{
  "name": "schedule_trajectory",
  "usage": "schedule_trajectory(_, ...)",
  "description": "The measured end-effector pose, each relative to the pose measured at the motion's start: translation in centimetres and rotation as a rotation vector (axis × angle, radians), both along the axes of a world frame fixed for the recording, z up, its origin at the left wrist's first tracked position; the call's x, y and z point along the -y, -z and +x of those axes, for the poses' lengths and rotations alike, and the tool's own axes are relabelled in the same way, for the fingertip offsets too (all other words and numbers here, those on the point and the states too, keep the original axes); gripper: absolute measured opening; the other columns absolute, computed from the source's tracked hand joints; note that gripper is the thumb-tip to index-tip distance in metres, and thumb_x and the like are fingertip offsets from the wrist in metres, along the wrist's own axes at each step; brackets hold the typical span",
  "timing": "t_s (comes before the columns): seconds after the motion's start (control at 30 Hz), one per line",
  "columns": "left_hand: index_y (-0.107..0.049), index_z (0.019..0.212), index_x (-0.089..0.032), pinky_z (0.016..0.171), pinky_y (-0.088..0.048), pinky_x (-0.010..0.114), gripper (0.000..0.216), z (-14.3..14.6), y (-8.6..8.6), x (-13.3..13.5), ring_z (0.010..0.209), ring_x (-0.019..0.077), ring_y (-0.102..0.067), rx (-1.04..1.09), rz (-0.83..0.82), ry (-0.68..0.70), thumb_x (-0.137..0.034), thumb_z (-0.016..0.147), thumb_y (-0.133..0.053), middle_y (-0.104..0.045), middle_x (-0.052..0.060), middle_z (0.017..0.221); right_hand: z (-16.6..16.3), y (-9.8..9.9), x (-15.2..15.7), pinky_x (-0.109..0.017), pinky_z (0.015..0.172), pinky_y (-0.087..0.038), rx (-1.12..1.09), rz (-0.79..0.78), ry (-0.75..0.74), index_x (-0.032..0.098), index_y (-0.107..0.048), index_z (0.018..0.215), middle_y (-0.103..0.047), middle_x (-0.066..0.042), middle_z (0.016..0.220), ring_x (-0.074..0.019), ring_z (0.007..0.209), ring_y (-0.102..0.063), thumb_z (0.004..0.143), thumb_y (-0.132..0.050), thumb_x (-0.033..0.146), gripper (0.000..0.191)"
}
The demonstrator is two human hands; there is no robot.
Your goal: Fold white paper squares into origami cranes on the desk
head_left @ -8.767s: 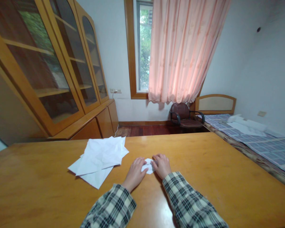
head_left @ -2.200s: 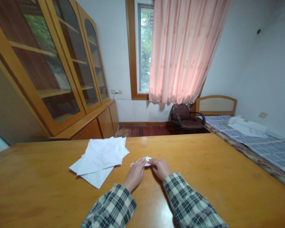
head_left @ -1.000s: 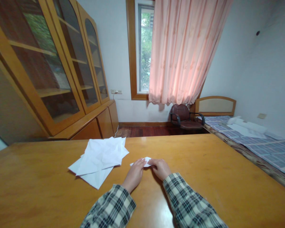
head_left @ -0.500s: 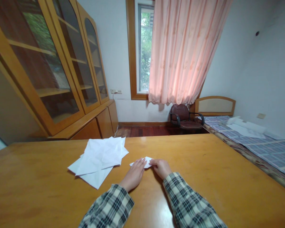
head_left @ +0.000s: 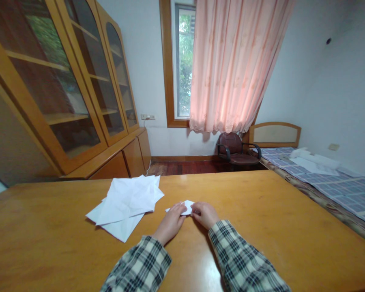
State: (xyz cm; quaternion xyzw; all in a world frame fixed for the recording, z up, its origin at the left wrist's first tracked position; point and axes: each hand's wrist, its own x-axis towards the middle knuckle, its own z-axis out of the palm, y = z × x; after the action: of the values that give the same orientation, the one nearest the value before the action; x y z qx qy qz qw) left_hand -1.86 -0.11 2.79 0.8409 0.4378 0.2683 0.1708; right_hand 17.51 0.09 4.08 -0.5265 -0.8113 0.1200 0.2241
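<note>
A small folded white paper (head_left: 187,207) lies on the wooden table (head_left: 261,227) just beyond my hands. My left hand (head_left: 170,221) lies on its left part with fingers stretched out flat, pressing it down. My right hand (head_left: 204,213) has its fingers curled and pinched on the paper's right edge. Both arms wear plaid sleeves. Much of the paper is hidden under my fingers.
A loose pile of white paper sheets (head_left: 126,202) lies on the table to the left of my hands. A glass-fronted wooden cabinet (head_left: 63,93) stands at the left. Beyond the table are a dark chair (head_left: 235,148), a pink curtain (head_left: 234,65) and a bed (head_left: 331,178).
The small paper has gone from a flat patch between my hands to a narrower folded shape. Over the last second my hands have hardly moved.
</note>
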Motion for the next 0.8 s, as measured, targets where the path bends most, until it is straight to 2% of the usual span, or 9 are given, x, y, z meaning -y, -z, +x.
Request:
schedule_trajectory(0.13, -0.058, 0.102, -0.020, 0.093, -0.043, 0.037, 0.020, 0.22, -0.39, 0.06, 0.104, 0.0214, -0.056, 0.023, -0.008, -0.050, -0.023, 0.084, -0.051, -0.063, 0.007, 0.108, 0.01, 0.03, -0.15, -0.026, 0.083, -0.043, -0.010, -0.039, -0.007, 0.021, -0.070, 0.090, -0.070, -0.006, 0.097, -0.0183, 0.093, -0.062, 0.080, -0.062, 0.030, 0.015)
schedule_trajectory(0.3, -0.060, 0.097, -0.020, 0.087, -0.044, 0.034, 0.018, 0.34, -0.62, 0.03, 0.096, 0.0205, -0.058, 0.020, 0.008, -0.075, -0.030, 0.087, -0.048, -0.064, 0.006, 0.099, -0.10, -0.12, -0.07, -0.028, 0.084, -0.044, -0.034, -0.038, -0.009, 0.021, -0.071, 0.091, -0.070, -0.008, 0.097, -0.0198, 0.094, -0.063, 0.084, -0.058, 0.035, 0.020)
schedule_trajectory(0.47, -0.062, 0.100, -0.021, 0.087, -0.044, 0.033, 0.022, 0.45, -0.54, -0.15, 0.095, 0.0197, -0.058, 0.048, 0.018, -0.086, -0.033, 0.089, -0.047, -0.065, 0.006, 0.102, -0.19, 0.01, -0.09, -0.028, 0.085, -0.043, -0.041, -0.026, -0.004, 0.020, -0.071, 0.091, -0.070, -0.008, 0.097, -0.0192, 0.094, -0.062, 0.086, -0.055, 0.032, 0.020)
schedule_trajectory(0.63, -0.062, 0.105, -0.020, 0.091, -0.043, 0.035, 0.025, 0.65, -0.21, -0.30, 0.099, 0.0203, -0.058, 0.050, 0.017, -0.123, -0.029, 0.089, -0.045, -0.065, 0.007, 0.107, -0.27, 0.27, -0.15, -0.026, 0.084, -0.042, -0.025, -0.015, 0.030, 0.021, -0.070, 0.089, -0.070, -0.005, 0.095, -0.0175, 0.092, -0.061, 0.085, -0.056, 0.028, 0.017)
schedule_trajectory(0.8, -0.062, 0.094, -0.019, 0.085, -0.043, 0.033, 0.021, 0.87, -0.64, -0.24, 0.093, 0.0198, -0.058, 0.020, 0.029, -0.152, -0.030, 0.089, -0.046, -0.065, 0.007, 0.098, -0.47, 0.29, -0.08, -0.026, 0.081, -0.040, -0.031, -0.005, 0.071, 0.021, -0.069, 0.089, -0.069, -0.004, 0.092, -0.0174, 0.089, -0.060, 0.084, -0.057, 0.027, 0.014)
